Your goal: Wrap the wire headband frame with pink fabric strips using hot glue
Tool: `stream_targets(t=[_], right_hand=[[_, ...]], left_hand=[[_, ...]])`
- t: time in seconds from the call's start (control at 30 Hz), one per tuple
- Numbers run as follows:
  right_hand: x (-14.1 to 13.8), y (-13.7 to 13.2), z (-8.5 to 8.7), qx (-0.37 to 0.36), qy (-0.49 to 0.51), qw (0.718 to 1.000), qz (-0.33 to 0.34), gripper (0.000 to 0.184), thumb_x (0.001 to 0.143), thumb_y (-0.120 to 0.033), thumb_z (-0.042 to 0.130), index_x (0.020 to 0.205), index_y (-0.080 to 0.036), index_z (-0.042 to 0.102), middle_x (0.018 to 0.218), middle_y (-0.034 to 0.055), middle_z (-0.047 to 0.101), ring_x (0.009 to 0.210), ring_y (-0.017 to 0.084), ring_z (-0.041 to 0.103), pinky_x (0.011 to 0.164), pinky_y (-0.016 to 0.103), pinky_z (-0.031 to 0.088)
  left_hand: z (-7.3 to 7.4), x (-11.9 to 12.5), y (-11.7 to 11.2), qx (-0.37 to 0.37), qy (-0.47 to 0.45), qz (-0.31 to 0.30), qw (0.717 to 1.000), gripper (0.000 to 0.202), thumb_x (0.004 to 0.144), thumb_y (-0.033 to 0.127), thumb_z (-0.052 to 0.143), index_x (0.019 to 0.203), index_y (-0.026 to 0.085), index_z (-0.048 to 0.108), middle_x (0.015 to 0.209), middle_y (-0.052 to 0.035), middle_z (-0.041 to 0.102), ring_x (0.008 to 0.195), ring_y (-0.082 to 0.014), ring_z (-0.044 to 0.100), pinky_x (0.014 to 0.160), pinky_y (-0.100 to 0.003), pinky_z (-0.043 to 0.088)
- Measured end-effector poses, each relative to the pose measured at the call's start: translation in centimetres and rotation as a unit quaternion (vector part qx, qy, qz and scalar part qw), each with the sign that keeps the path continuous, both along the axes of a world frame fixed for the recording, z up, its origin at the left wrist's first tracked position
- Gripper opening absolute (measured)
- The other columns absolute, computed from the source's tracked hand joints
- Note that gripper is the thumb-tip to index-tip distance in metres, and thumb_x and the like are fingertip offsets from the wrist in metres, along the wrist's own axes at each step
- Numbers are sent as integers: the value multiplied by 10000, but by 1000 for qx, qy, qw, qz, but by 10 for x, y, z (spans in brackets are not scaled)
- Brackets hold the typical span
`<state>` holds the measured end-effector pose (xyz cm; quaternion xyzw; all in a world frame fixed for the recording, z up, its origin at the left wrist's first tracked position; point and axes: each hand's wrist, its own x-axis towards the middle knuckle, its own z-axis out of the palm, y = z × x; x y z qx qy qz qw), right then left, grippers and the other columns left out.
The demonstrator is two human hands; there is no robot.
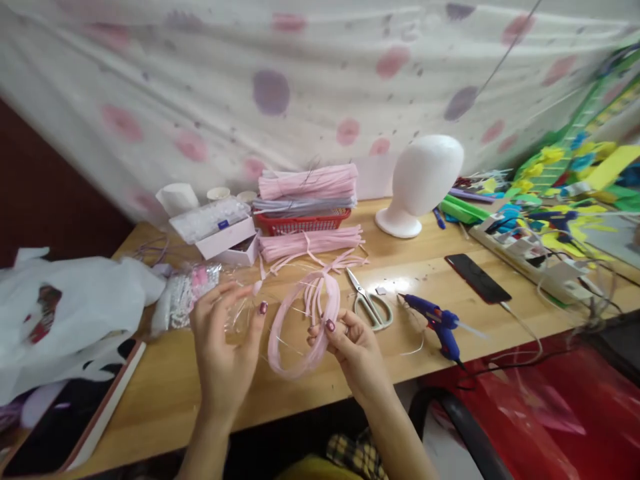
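My right hand (350, 339) pinches the right side of a pink ring (280, 340) that looks wound from translucent ribbon or tubing, with several loose strands hanging inside it. To its left, my left hand (225, 333) is raised with thumb and fingers apart, and nothing shows between them. Thin clear wires stick out around the ring. Behind it lies a tied bundle of pink fuzzy stems (320, 241). A pair of scissors (369, 303) rests just right of the ring, and a blue glue gun (435, 320) lies farther right.
A white foam head (425, 180) stands at the back. A red basket (305, 223) holds pink and grey stem bundles. White boxes (220, 233) and a plastic bag (75, 307) are on the left. A phone (477, 279) and a power strip (530, 253) with cables lie right.
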<state>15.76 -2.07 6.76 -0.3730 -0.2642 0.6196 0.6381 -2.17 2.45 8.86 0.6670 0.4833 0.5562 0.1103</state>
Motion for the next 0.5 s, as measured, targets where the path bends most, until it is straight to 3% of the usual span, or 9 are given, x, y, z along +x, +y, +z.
stream_targets(t=[0.13, 0.27, 0.37, 0.5], right_hand=[[-7, -7, -2, -7, -18, 1000, 11, 276, 735, -374, 868, 835, -183, 695, 694, 24, 757, 556, 139, 683, 572, 252, 585], [-7, -13, 6, 10, -59, 998, 17, 204, 797, -377, 813, 840, -197, 726, 745, 4, 734, 590, 112, 665, 519, 195, 575], [-8, -15, 9, 21, -80, 996, 25, 209, 839, -399, 769, 844, -193, 736, 728, 2, 714, 589, 100, 652, 543, 188, 579], [-14, -15, 7, 28, -102, 993, 43, 219, 862, -412, 743, 847, -194, 728, 670, -13, 683, 543, 88, 618, 550, 192, 562]], left_hand=[[-1, 15, -25, 30, 50, -74, 996, 143, 876, 153, 654, 962, 267, 658, 951, -29, 665, 1059, -265, 586, 1004, -482, 414], [5, 27, -23, 64, 161, -46, 984, 151, 802, 244, 737, 945, 284, 712, 905, -63, 638, 1057, -342, 495, 971, -562, 343], [6, 31, -20, 48, 177, -43, 982, 121, 820, 244, 711, 926, 292, 745, 886, -65, 592, 934, -302, 481, 872, -508, 360], [7, 26, -18, -19, 168, -107, 980, 109, 872, 210, 659, 903, 287, 729, 837, -36, 618, 905, -265, 495, 808, -439, 390]])
